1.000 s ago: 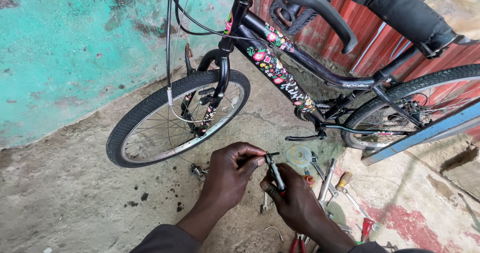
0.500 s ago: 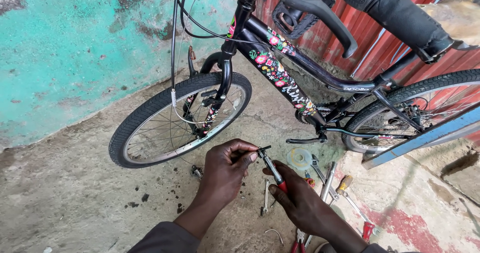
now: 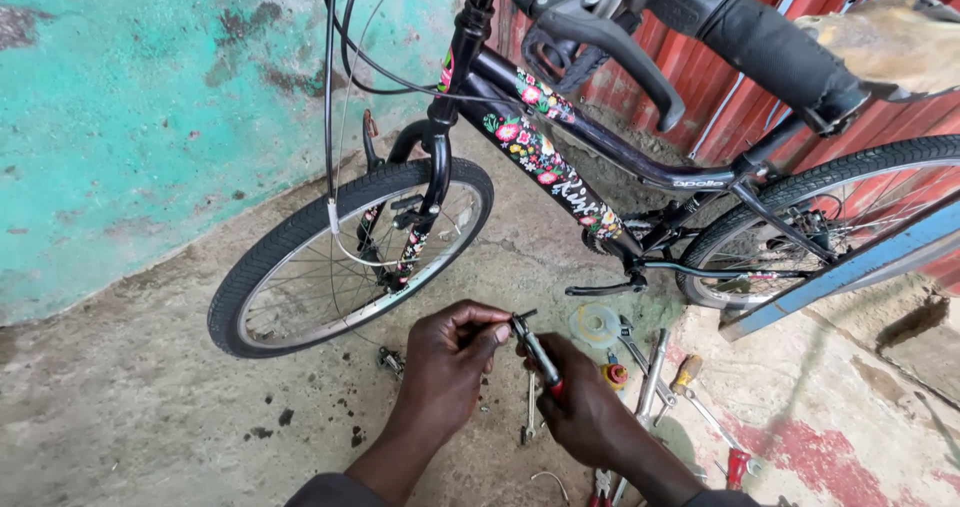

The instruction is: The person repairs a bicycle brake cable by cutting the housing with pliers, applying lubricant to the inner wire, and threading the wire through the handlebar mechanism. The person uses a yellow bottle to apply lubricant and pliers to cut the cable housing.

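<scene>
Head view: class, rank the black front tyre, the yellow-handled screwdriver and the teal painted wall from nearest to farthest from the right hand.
1. Yellow-handled screwdriver, on the ground just right of the right hand.
2. Black front tyre, up left.
3. Teal painted wall, far left.

floral sticker band (image 3: 545, 162) along black bicycle frame (image 3: 640, 172), pink, green, white
</scene>
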